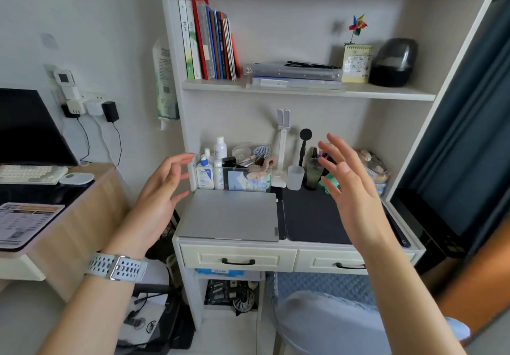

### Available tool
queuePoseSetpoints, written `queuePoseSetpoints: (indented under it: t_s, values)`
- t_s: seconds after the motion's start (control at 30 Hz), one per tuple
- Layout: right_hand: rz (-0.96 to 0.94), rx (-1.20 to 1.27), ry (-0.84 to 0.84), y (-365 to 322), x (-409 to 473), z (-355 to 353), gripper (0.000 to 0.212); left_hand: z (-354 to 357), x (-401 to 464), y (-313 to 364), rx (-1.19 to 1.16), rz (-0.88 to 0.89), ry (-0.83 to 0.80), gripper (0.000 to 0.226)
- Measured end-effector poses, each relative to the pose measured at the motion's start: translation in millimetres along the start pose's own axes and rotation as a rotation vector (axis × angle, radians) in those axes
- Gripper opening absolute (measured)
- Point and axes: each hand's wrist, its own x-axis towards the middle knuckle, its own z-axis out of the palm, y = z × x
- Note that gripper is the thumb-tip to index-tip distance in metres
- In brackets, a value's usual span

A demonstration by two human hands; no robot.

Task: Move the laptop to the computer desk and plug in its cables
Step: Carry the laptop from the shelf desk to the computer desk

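Observation:
A closed silver laptop point(229, 215) lies flat on the left part of the white shelf desk point(292, 244), beside a dark mat point(314, 216). My left hand point(157, 197), with a white watch band on its wrist, hovers open in the air just left of the laptop. Raised above the mat to the laptop's right is my right hand point(350, 189), fingers spread and holding nothing. The wooden computer desk point(82, 216) stands at the left with a monitor point(27, 128), keyboard point(30, 173) and mouse point(77, 179). Wall sockets with several chargers point(88, 106) and hanging cables sit above it.
Behind the laptop stands a clear organiser point(234, 172) of bottles, a phone stand, cups and snacks. Books fill the shelf above. Two drawers point(238, 260) sit under the desktop. A padded chair point(331, 321) is below right, a dark curtain at far right. Cables clutter the floor between the desks.

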Motion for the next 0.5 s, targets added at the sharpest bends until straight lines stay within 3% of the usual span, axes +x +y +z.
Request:
queuePoseSetpoints:
  t_s: [0.4,0.5]
  values:
    - [0.07,0.05,-0.01,32.0,29.8,24.3,0.037,-15.7,26.6,-36.3,0.029,-0.062,0.014,0.063]
    - [0.139,0.057,0.001,52.7,34.4,28.3,0.04,-18.0,36.7,-62.7,-0.102,-0.185,0.06,0.035]
